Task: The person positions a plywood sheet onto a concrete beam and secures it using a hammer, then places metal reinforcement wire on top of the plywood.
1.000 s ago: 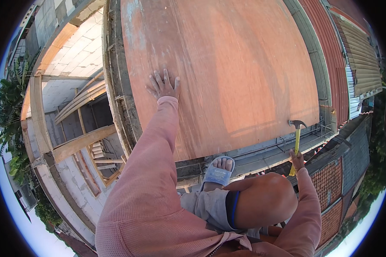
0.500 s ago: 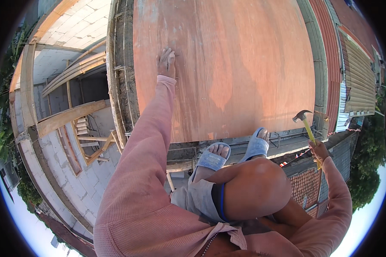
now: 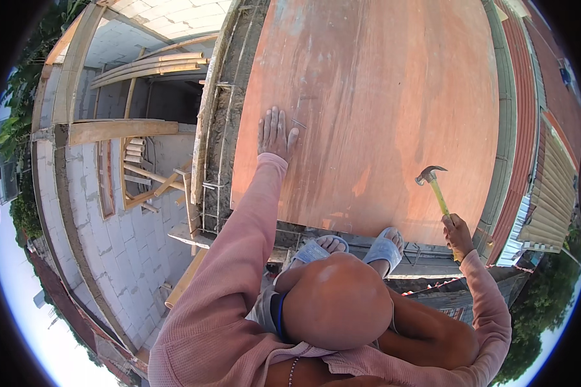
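Observation:
My left hand (image 3: 276, 134) lies flat near the left edge of a reddish plywood sheet (image 3: 368, 109), fingers stretched out and pointing away from me. Just right of its fingertips, a thin nail (image 3: 298, 122) rests on the wood; another thin dark mark lies farther up. At the right, my right hand (image 3: 458, 237) is wrapped round the yellow handle of a claw hammer (image 3: 440, 193). The hammer's metal head is raised over the sheet's lower right part.
Blue slippers (image 3: 384, 251) are on my feet at the sheet's near edge. Reinforcing bars (image 3: 221, 148) run in a concrete-edged channel left of it. Farther left, pale block walls (image 3: 135, 245) and bamboo poles (image 3: 152, 68) sit lower. Corrugated roofing (image 3: 519, 129) lies beyond the right edge.
My left hand has flattened and spread on the plywood, showing the nail beside it. The hammer has moved left, over the sheet. The view has shifted and my knees sit differently.

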`<control>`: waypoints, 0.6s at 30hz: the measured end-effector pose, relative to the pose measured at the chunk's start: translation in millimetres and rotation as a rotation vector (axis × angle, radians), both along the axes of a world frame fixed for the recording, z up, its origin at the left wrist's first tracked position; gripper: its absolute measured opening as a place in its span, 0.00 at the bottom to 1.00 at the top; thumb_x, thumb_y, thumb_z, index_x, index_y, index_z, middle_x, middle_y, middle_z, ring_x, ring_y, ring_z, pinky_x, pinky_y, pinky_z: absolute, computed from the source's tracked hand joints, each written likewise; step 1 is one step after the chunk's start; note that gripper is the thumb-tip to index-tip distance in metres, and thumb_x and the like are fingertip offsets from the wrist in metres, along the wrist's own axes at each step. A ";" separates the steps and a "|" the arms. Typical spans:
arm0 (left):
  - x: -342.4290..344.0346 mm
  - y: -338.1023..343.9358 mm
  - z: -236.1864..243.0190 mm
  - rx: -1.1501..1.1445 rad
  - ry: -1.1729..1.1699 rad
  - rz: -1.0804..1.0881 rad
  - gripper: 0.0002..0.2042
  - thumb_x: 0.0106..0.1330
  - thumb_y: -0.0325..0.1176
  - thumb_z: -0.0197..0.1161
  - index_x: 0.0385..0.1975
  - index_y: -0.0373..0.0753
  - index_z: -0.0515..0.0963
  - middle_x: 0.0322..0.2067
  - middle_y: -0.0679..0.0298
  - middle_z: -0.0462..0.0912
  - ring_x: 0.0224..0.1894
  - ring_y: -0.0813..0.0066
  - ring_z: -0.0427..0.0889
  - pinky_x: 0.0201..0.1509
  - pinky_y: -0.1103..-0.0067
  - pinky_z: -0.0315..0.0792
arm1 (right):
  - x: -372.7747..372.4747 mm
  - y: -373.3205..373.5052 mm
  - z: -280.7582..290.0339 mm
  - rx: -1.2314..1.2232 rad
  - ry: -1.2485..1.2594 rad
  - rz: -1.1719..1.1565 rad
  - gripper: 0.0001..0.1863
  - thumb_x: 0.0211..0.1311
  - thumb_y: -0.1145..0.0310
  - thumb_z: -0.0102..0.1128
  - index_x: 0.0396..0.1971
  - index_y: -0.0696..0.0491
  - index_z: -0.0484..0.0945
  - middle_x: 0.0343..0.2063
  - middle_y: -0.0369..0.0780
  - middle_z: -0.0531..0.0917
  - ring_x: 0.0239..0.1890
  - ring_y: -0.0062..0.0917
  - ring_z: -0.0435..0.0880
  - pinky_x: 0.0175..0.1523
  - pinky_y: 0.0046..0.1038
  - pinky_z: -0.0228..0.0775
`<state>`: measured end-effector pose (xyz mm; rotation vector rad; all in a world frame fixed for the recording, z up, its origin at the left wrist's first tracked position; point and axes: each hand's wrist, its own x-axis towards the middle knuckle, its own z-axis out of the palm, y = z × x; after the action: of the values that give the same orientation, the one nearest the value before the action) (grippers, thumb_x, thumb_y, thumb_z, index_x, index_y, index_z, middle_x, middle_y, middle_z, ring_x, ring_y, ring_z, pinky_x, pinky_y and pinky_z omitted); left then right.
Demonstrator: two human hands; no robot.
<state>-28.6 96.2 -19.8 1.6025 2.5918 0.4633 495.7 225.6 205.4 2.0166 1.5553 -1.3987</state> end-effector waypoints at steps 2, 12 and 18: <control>-3.0 -3.8 1.6 0.015 -0.025 0.021 0.30 0.75 0.50 0.41 0.71 0.37 0.59 0.74 0.55 0.51 0.77 0.60 0.46 0.79 0.61 0.36 | 3.7 8.9 -17.1 0.021 -0.004 0.082 0.17 0.71 0.54 0.52 0.32 0.55 0.73 0.16 0.37 0.74 0.15 0.23 0.73 0.20 0.29 0.63; -49.8 11.2 29.1 -0.047 -0.227 0.606 0.36 0.66 0.57 0.57 0.70 0.42 0.61 0.70 0.55 0.59 0.72 0.52 0.56 0.75 0.56 0.47 | 9.9 41.8 -22.6 0.248 -0.114 0.557 0.19 0.73 0.52 0.47 0.36 0.55 0.72 0.18 0.44 0.76 0.22 0.36 0.80 0.30 0.37 0.70; -72.4 16.8 33.3 -0.221 -0.338 0.769 0.44 0.56 0.62 0.66 0.70 0.48 0.61 0.67 0.55 0.62 0.71 0.49 0.54 0.74 0.55 0.49 | -6.2 46.5 -12.0 0.129 -0.112 0.503 0.19 0.73 0.53 0.47 0.37 0.55 0.72 0.22 0.49 0.79 0.28 0.45 0.83 0.35 0.42 0.72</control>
<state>-101.1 113.0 13.5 0.3726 2.7573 0.4061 489.5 272.0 193.4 1.5699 1.9611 -0.9960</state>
